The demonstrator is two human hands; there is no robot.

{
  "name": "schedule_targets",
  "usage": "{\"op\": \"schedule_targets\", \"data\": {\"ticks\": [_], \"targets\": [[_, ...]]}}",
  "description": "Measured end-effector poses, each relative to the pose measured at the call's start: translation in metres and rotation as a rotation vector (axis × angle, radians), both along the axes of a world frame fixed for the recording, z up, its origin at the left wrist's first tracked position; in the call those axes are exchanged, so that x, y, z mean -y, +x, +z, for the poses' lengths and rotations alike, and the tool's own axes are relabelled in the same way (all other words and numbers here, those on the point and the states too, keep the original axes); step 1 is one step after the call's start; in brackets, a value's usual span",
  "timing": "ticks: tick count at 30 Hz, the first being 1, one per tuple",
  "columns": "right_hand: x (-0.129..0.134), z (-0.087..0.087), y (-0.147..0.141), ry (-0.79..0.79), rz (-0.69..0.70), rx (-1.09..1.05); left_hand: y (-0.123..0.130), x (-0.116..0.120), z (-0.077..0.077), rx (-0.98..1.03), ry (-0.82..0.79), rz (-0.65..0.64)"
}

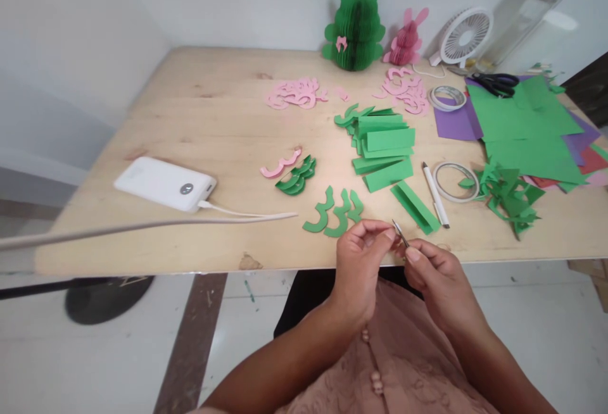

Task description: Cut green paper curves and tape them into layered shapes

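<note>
My right hand (434, 271) is closed around a thin dark tool with a silvery tip (400, 233), near the table's front edge. Beside it, my left hand (363, 262) is pinched with thumb against forefinger, close to the tool's tip; whatever it holds is too small to name. Just beyond my left hand lie curved green paper pieces (337, 221). A folded green strip (415, 207) rests beyond my right hand, with a white pen (436, 195) to its right.
Green folded strips (390, 140), a tape roll (456, 181) and green scraps (515, 199) lie farther out. Paper rabbits (357, 31), a fan (464, 35) and a bottle (527, 15) stand at the back. A power bank (164, 184) with a cable is left.
</note>
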State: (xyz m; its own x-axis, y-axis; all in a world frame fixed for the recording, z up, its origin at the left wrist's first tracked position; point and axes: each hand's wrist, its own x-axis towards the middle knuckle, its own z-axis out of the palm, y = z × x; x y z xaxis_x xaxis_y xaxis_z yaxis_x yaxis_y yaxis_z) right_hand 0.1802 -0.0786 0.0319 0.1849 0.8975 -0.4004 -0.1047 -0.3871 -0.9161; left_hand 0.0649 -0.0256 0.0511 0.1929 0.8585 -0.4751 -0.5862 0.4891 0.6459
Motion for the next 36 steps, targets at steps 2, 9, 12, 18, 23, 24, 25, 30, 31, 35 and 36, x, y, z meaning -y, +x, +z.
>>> {"op": "schedule_targets", "data": {"ticks": [2,9,12,18,23,24,25,30,31,35,36], "targets": [[0.0,0.0,0.0,-0.008,0.002,-0.021,0.0,0.0,0.001,0.002,0.002,-0.002],[-0.003,0.005,-0.003,0.026,0.025,0.177,-0.001,-0.001,-0.001,-0.046,-0.008,0.013],[-0.003,0.008,-0.003,0.035,0.03,0.231,-0.002,-0.002,-0.002,-0.036,0.004,0.008],[-0.002,0.011,-0.004,0.043,0.019,0.276,-0.002,-0.002,-0.003,-0.022,0.018,-0.002],[0.001,0.008,-0.002,0.06,0.035,0.324,-0.001,-0.001,-0.005,-0.039,-0.001,0.002],[0.001,0.008,-0.002,0.061,0.039,0.324,-0.001,-0.001,-0.005,-0.039,-0.002,0.003],[0.002,0.008,-0.002,0.062,0.04,0.321,0.0,-0.001,-0.005,-0.039,-0.002,0.003],[0.0,0.01,-0.002,0.037,0.009,0.287,0.001,-0.001,-0.002,-0.026,0.011,-0.001],[0.0,0.011,-0.003,0.031,0.005,0.277,0.001,-0.001,-0.002,-0.027,0.013,-0.002],[-0.002,0.01,-0.003,0.016,0.009,0.218,0.0,-0.002,0.0,-0.025,0.014,-0.012],[-0.003,0.01,-0.002,0.014,0.014,0.198,0.0,-0.002,0.0,-0.018,0.012,-0.013]]}}
